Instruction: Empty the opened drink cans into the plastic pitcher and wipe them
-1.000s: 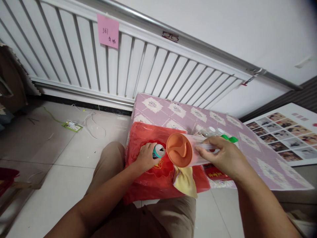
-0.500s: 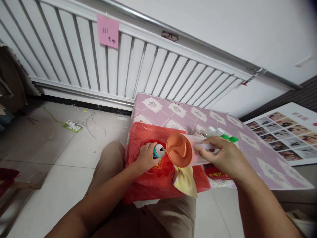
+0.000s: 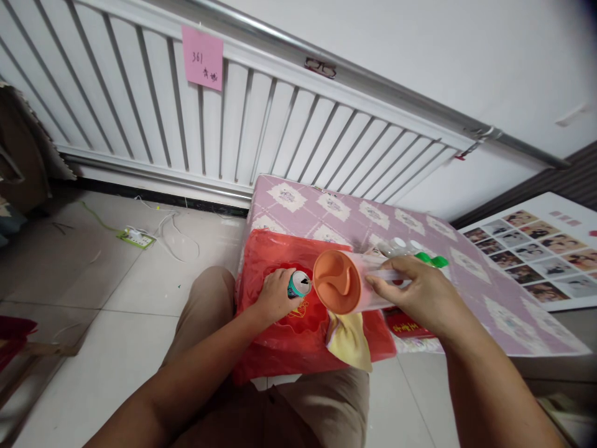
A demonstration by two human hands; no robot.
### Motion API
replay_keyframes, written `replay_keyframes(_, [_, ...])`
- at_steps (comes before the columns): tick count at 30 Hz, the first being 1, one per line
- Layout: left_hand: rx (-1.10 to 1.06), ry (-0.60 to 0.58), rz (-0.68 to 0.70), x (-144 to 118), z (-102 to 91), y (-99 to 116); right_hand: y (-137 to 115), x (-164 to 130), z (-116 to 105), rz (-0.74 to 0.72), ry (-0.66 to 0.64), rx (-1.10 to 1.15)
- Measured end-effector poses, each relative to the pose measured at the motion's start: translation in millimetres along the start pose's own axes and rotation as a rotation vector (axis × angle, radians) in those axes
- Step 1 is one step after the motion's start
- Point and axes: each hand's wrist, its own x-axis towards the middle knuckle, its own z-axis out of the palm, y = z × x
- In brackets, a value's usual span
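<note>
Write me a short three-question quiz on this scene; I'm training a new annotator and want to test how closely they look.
1. True or false: the left hand grips an opened teal metal drink can.
2. The right hand holds a clear plastic cup with an orange inner piece. Its mouth points: A) at the wall, B) toward the camera and the can, C) straight down.
3. What lies under the can, on the pink patterned table top?

Key: 1 true. 2 B. 3 a red plastic bag, with a yellow cloth at its near edge.
</note>
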Motion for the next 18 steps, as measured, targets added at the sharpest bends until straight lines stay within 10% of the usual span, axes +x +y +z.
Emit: replay_keyframes(18, [-0.015, 0.009, -0.014, 0.9, -2.3, 4.3, 1.5, 1.9, 4.2, -0.02, 0.022, 0.001])
